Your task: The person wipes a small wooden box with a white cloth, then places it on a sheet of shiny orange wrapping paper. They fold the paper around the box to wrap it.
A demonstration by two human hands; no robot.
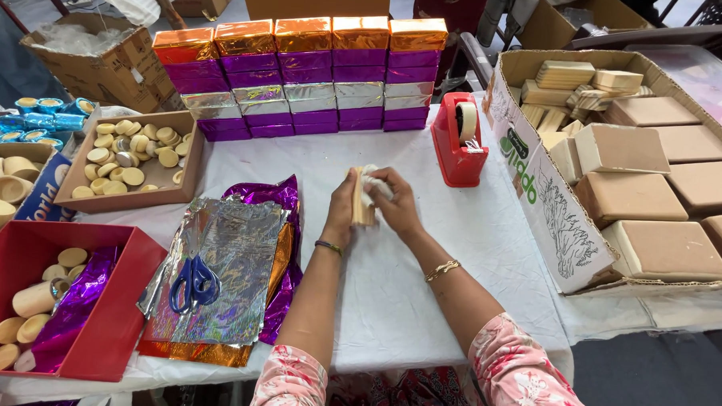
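I see left hand (342,213) clamped on a pale wooden block (363,199), held upright mid-desk. Right hand (394,204) pinches a white cloth (373,187) against it. Wrapped foil boxes (301,73) stacked behind look done; the carton of bare blocks (641,197) at right looks unwrapped. Foil sheets (231,262), blue scissors (194,281) lie left, red tape dispenser (458,138) close by.

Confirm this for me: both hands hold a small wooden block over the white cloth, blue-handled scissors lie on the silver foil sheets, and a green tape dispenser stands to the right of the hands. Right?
Not quite. The tape dispenser is red, not green, as the head view shows. The rest stands: the left hand and right hand hold the small wooden block over the white cloth, and the blue-handled scissors lie on the silver foil sheets.
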